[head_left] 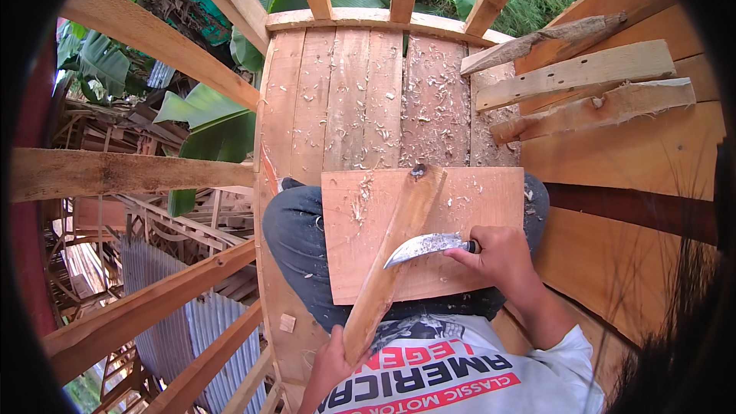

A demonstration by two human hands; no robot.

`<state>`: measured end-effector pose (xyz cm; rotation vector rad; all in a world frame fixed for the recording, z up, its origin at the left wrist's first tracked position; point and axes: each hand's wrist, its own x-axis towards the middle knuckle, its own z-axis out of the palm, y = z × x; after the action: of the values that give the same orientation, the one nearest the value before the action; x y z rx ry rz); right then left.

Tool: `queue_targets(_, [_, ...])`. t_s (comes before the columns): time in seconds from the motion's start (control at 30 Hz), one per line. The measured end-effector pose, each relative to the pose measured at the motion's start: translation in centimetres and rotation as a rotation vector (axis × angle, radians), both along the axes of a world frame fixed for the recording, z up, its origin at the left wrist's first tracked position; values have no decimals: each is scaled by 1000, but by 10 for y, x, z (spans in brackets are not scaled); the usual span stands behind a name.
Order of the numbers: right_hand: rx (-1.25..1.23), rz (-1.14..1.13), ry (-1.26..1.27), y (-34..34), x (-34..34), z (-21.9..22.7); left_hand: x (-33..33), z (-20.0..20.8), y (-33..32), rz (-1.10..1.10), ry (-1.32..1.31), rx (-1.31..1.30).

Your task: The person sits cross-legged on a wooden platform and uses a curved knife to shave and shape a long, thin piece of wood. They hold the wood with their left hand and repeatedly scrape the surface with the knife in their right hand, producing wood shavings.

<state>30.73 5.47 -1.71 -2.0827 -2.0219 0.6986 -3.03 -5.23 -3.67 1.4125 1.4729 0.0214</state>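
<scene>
My right hand is closed round the dark handle of a curved knife. Its broad metal blade points left and lies across a long wooden stick; whether the edge bites into the wood I cannot tell. My left hand grips the stick's lower end near my shirt. The stick slants up and away to the right, and its far end, with a dark knot, reaches the top edge of a flat wooden board. That board rests across my crossed legs, with a few shavings on it.
Curled shavings lie over the plank floor. Several rough wood pieces lean at the right by a plank wall. Slanting rails edge the floor on the left and far side. A small wood block sits at the lower left.
</scene>
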Motion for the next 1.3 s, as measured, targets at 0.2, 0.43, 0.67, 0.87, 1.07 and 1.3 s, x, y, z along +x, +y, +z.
queue_targets(0.2, [30, 23, -100, 13, 2, 6, 2, 4, 4, -9, 64, -161])
queue_targets(0.43, [196, -78, -253, 28, 28, -5, 9, 15, 11, 32, 78, -254])
queue_targets(0.67, [239, -402, -167, 34, 59, 37, 5, 9, 3, 5, 141, -180])
queue_targets(0.87, [-4, 40, -44, 9, -11, 16, 15, 10, 7, 19, 188, -140])
queue_targets(1.07, [-100, 66, -148, 8, -7, 18, 12, 8, 12, -31, 203, -181])
queue_targets(1.3, [-127, 52, -210, 0, -8, 25, 8, 4, 12, -93, 217, -105])
